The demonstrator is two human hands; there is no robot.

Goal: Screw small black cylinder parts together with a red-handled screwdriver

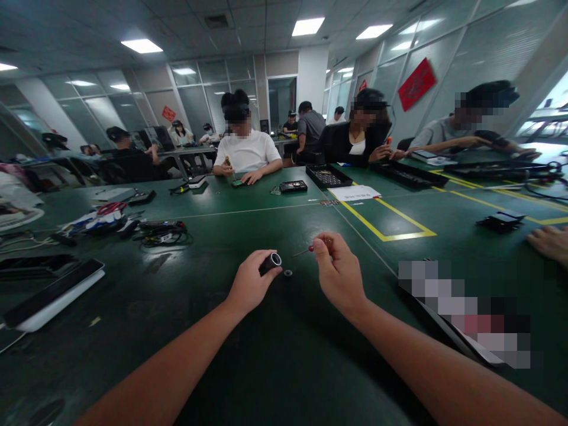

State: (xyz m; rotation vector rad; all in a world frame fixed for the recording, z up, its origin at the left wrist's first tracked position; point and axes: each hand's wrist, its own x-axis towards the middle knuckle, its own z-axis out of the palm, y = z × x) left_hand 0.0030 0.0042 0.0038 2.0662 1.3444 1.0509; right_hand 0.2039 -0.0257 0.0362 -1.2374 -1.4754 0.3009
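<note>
My left hand (252,281) is closed round a short black cylinder (270,264) with a pale ring at its open end, which faces right and toward me. A screwdriver (312,248) with a red handle and thin metal shaft is gripped in my right hand (338,273). Its shaft points left, toward the cylinder, and the tip is apart from it. Between my hands a small round metallic part (288,273) lies on the green table (284,355). My fingers hide most of the screwdriver handle.
To the left lie bundled black cables (164,233), red-handled tools (112,207) and a long black-and-white device (55,296). A partly blurred flat item (457,319) is at right, near another person's hand (550,241). Black trays (329,176) stand farther back; co-workers sit across the table.
</note>
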